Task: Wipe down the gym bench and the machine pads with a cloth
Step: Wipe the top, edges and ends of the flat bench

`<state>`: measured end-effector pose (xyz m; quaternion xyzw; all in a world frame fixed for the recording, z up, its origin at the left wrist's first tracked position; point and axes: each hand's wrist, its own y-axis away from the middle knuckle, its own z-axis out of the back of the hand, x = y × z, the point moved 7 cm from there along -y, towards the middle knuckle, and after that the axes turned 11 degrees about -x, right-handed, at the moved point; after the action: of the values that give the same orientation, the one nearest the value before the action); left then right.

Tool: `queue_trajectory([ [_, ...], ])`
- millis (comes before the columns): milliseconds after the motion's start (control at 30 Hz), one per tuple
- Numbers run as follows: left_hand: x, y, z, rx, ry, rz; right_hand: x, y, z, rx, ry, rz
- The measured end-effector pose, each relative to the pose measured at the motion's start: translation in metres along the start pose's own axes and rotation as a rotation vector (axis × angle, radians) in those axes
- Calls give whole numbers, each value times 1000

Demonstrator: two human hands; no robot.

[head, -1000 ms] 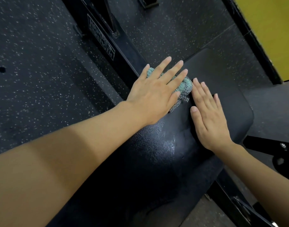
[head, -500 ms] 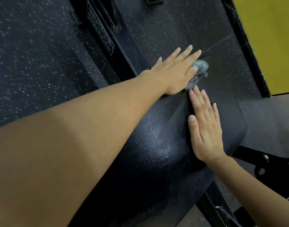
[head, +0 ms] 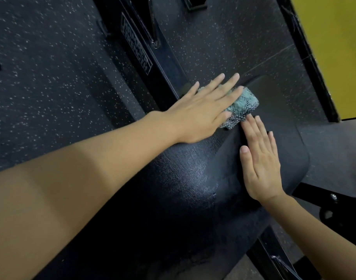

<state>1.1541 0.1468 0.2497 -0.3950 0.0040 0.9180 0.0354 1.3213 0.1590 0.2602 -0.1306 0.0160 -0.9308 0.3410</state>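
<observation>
Head view, cloth (head: 242, 105) under flat left hand (head: 201, 112), on pad (head: 284, 110)

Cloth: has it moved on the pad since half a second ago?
Yes. The green cloth under the left hand slid back from the far edge of the bench pad.

Dim and low in contrast, with the yellow wall (head: 334, 47) at upper right brightest, a soft glare on the black pad (head: 189, 178) at centre, lines bowing toward the frame edges, and detail slightly soft.
</observation>
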Motion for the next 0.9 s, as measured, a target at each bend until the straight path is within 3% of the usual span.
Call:
queue_trajectory([
  [600,-8,-87,-25,40,206,161,0,-1,-1,11,-14,-16],
  [900,4,-62,-12,58,332,117,-1,-2,1,7,-2,-11],
])
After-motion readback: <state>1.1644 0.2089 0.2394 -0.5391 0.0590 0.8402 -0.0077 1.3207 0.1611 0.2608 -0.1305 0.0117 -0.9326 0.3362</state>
